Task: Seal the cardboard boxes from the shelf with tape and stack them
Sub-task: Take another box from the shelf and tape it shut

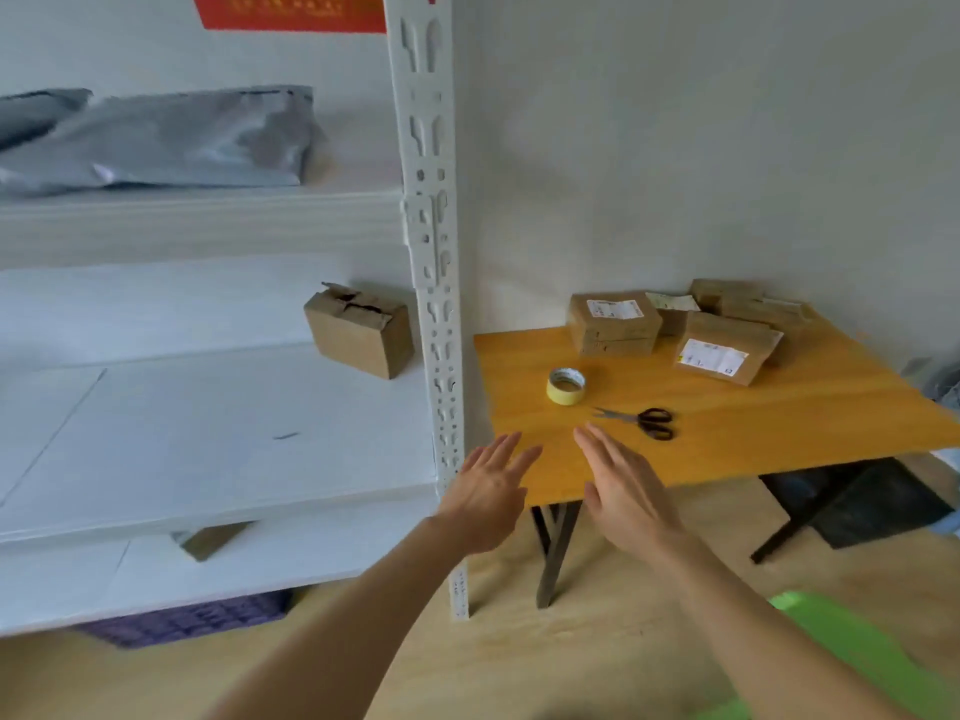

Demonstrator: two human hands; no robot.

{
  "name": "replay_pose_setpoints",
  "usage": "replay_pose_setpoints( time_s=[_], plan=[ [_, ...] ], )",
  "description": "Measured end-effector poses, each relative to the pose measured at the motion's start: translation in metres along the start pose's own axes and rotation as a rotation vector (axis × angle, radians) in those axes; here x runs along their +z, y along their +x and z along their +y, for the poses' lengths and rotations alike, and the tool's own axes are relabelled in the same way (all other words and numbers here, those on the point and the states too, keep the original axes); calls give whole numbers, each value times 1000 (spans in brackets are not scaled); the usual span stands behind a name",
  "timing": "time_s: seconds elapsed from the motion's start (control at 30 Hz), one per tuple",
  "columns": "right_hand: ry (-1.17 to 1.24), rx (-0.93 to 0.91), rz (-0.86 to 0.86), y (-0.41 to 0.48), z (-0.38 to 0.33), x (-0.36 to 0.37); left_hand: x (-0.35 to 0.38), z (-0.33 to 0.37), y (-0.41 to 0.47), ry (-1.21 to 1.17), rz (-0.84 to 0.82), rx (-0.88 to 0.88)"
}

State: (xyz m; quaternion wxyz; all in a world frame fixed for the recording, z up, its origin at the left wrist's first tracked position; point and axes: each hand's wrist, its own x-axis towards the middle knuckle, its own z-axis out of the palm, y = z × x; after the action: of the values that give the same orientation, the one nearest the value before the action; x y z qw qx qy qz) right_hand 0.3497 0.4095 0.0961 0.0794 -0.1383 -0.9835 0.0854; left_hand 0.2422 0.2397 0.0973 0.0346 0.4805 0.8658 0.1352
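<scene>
Your left hand [488,493] and right hand [626,491] hovered open, empty; the small brown cardboard box [358,337] far left looked light, crushable, best gripped by its sides.

Red wall poster [291,10], top edge of view: yellow characters, too blurred to read.
Brown cardboard box [613,337], back edge of the orange wooden table [779,413]: white shipping label [614,308], print illegible.
Flat brown parcel [727,330], toward the table's back right corner: white printed label [712,358], illegible.
Yellow tape roll [566,387]: core print unreadable.
</scene>
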Motion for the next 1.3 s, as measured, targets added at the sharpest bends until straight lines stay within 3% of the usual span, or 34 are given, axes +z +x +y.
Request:
replay_pose_setpoints(
  time_s=[0.27,0.57,0.87,1.03,1.3],
  plan=[
    [106,-121,-37,-46,-117,30,-22,-69,-119,50,34,-164],
    [79,-160,-51,29,-226,61,-73,-209,-154,124,30,-241],
    [71,1,-58,130,-290,85,-133,-355,-108,232,-30,-154],
    [47,57,-62,185,-287,87,-146,-401,-59,266,-66,-116],
    [17,-2,-8,298,-251,115,-132,-457,61,271,-38,-86]
  ],
)
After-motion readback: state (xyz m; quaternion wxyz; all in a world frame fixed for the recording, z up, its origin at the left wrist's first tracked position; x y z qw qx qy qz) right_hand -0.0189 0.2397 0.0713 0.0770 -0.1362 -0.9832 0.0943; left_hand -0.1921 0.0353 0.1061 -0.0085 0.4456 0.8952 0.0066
